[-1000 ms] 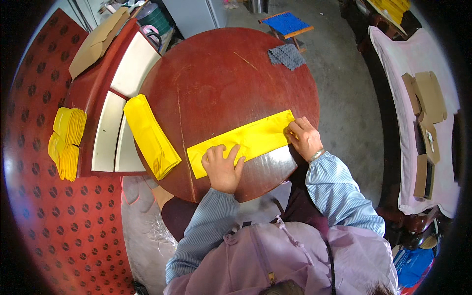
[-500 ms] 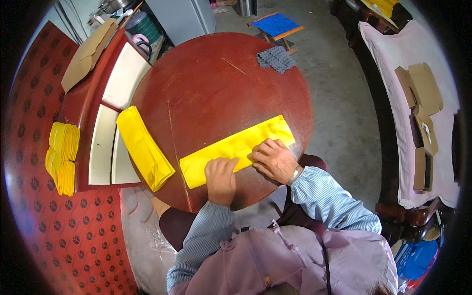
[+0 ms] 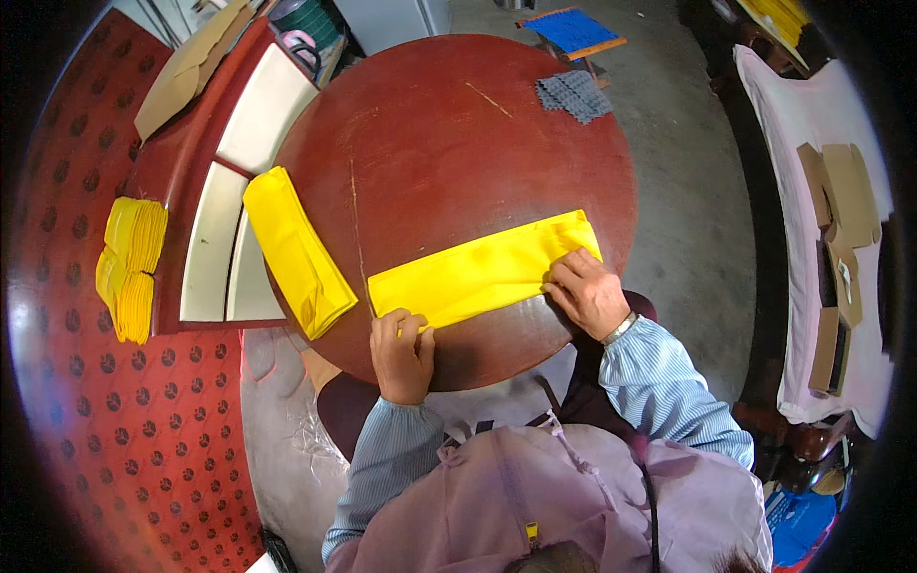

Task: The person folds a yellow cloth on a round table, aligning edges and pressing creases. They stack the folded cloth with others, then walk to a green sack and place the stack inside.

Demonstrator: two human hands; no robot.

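Note:
A long yellow folded cloth (image 3: 482, 269) lies flat across the near part of the round red table (image 3: 458, 143), with slight creases toward its right end. My left hand (image 3: 403, 358) has its fingers curled over the near left corner, thumb toward the cloth's edge. At the near right edge, my right hand (image 3: 592, 298) pinches the cloth between bent fingers and thumb. More yellow folded cloth (image 3: 294, 250) rests in a narrow pile at the table's left rim, apart from both hands.
Left of the table are pale drawer fronts (image 3: 266, 110), with several folded yellow pieces (image 3: 132, 267) stacked beyond. A grey cloth (image 3: 573, 97) lies at the far right rim. Behind it stands a blue-topped folding stool (image 3: 575, 33). Opened cardboard boxes (image 3: 850, 196) lie on the pink-covered seat (image 3: 812, 105).
My hands have moved apart: the left toward the cloth's near left corner, the right toward its right end. The cloth looks flatter and wider. The whole view has shifted slightly.

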